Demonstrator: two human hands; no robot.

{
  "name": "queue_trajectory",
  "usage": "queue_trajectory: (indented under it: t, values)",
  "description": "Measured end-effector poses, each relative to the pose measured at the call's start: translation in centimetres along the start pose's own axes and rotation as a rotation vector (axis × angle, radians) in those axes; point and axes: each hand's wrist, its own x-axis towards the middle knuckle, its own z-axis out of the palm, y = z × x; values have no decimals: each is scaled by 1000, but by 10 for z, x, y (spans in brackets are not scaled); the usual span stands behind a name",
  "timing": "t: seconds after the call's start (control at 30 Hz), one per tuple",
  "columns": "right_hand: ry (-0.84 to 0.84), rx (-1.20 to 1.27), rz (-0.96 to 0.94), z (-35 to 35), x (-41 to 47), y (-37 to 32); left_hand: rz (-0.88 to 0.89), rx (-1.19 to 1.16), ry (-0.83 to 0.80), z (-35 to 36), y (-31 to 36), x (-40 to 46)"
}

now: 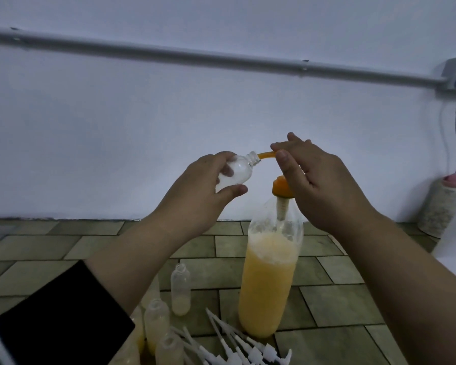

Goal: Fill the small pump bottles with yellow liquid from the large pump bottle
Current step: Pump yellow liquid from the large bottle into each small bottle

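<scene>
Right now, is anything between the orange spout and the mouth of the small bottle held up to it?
Nothing visible. The left hand holds the small bottle tilted, its open mouth meeting the orange spout tip. The right hand rests on the pump head, behind the spout, not in the path.
</scene>
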Motion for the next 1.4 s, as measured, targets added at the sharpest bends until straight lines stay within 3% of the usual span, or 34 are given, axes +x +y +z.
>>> queue_trajectory:
  t: [0.27,0.47,0.63,0.97,1.27,1.4]
  values:
    - [22,70,24,7,-1,-4,-26,30,-59,-2,3,4]
    - [15,-10,8,3,0,1,64,157,-55,-7,11,8]
    - [94,-22,2,14,-6,2,113,210,56,-6,8,5]
    - [283,152,45,33,-12,-6,167,280,69,1,10,3]
    - [146,-17,23,21,-10,-4,188,373,68,-3,20,4]
    - [247,73,66,28,-10,-7,188,362,80,0,21,5]
